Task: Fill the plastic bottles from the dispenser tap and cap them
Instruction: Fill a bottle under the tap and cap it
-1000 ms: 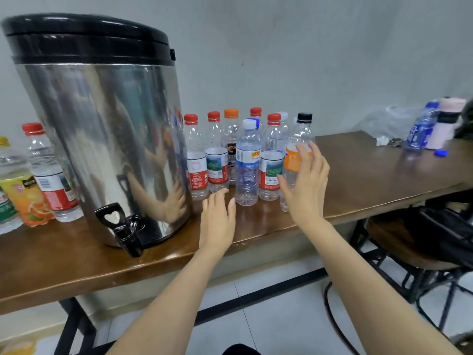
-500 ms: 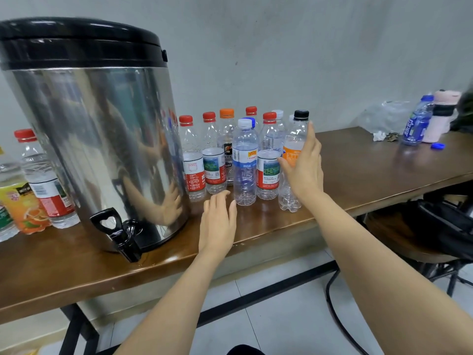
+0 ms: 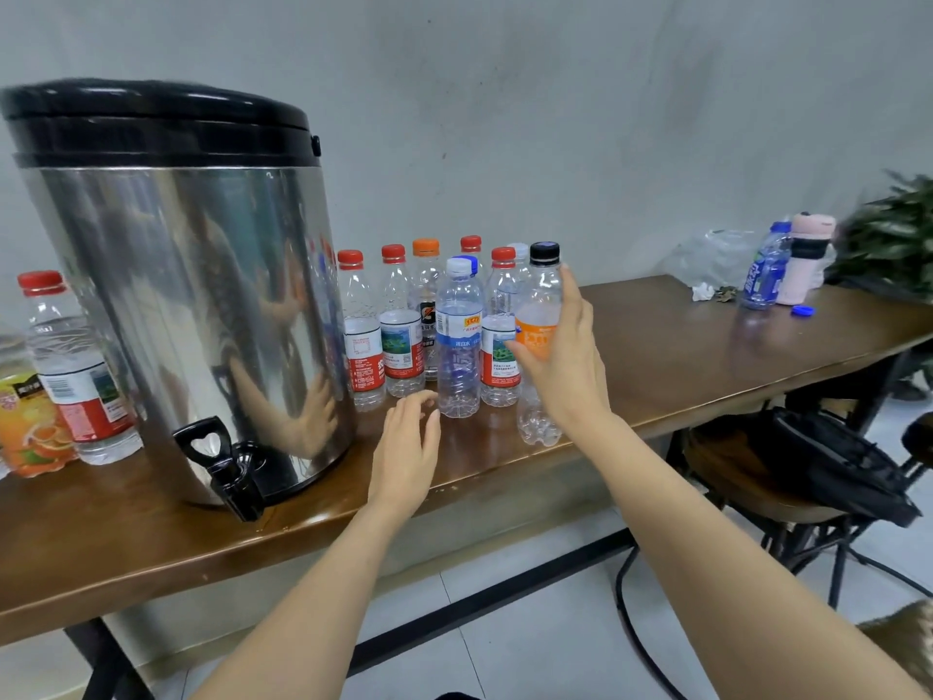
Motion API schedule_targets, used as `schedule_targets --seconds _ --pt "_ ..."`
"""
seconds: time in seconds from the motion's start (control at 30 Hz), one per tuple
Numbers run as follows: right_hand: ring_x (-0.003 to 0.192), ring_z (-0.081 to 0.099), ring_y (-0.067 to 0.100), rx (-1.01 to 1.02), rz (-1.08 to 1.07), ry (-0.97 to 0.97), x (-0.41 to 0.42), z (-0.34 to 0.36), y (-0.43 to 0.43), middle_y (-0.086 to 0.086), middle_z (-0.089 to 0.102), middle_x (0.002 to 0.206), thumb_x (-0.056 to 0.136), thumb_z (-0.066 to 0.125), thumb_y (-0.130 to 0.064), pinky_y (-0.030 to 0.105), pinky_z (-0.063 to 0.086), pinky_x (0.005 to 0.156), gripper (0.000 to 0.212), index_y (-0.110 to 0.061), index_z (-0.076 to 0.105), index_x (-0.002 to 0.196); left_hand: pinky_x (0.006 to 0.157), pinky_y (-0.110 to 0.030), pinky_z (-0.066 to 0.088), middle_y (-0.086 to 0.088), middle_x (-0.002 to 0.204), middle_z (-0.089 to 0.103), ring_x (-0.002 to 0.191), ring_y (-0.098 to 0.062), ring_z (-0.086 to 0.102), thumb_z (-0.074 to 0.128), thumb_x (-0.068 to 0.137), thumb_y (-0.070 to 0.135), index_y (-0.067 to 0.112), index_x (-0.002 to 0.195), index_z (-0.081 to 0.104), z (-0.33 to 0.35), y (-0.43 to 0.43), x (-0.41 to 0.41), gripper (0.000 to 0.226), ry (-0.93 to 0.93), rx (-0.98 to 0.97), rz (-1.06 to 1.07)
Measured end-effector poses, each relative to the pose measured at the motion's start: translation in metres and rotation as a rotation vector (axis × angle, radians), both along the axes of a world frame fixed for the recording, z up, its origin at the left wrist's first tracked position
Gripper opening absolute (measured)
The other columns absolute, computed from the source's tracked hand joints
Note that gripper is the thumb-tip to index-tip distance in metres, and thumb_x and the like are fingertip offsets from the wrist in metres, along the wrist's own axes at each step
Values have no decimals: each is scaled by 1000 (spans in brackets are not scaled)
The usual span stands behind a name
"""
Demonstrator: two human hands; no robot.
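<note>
Head view. My right hand point(image 3: 565, 368) wraps thumb and fingers round the orange-labelled waist of a clear, thin-walled plastic bottle with a black screw cap point(image 3: 543, 293). It is at the right end of a cluster of capped empty bottles point(image 3: 404, 325) on the brown wooden table point(image 3: 681, 346). I cannot tell whether its base touches the top. My left hand point(image 3: 409, 437) is flat and holds nothing, fingers straight, over the table's front edge between the cluster and the polished steel drum dispenser point(image 3: 202, 295) with its black tap point(image 3: 227, 464). I judge the bottle empty: very light, easily dented, quick to skid. The labelled waist offers the surest hold, and a light squeeze should suffice.
</note>
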State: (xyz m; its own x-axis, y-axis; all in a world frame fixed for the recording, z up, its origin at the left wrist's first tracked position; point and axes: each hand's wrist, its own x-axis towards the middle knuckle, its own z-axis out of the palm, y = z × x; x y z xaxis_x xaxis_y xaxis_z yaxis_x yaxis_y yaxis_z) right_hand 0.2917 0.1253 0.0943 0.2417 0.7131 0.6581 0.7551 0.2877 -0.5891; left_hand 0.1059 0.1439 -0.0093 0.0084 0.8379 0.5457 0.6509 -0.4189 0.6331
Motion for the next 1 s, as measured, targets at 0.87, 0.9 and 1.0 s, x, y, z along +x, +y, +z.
schedule_targets --seconds 0.87,0.9,1.0 --pt "127 50 6 -213 794 120 -117 -5 -98 -15 46 141 68 80 -53 41 47 104 99 -50 20 147 84 -12 48 24 113 67 103 4 64 92 65 13 27 136 43 29 -150 -71 87 -517 -57 -184" --pt "125 51 6 -195 757 93 -117 -2 -97 -18 46 139 69 71 -64 43 47 103 89 -50 26 144 84 -8 45 27 113 66 104 9 61 91 65 14 30 135 43 24 -154 -73 86 -493 -60 -155" --pt "91 59 6 -101 613 -37 -117 13 -94 -18 59 107 76 52 -76 44 53 85 61 -37 54 123 88 -4 40 29 120 59 111 12 55 91 65 23 42 131 41 6 -164 -80 85 -437 -72 -100"
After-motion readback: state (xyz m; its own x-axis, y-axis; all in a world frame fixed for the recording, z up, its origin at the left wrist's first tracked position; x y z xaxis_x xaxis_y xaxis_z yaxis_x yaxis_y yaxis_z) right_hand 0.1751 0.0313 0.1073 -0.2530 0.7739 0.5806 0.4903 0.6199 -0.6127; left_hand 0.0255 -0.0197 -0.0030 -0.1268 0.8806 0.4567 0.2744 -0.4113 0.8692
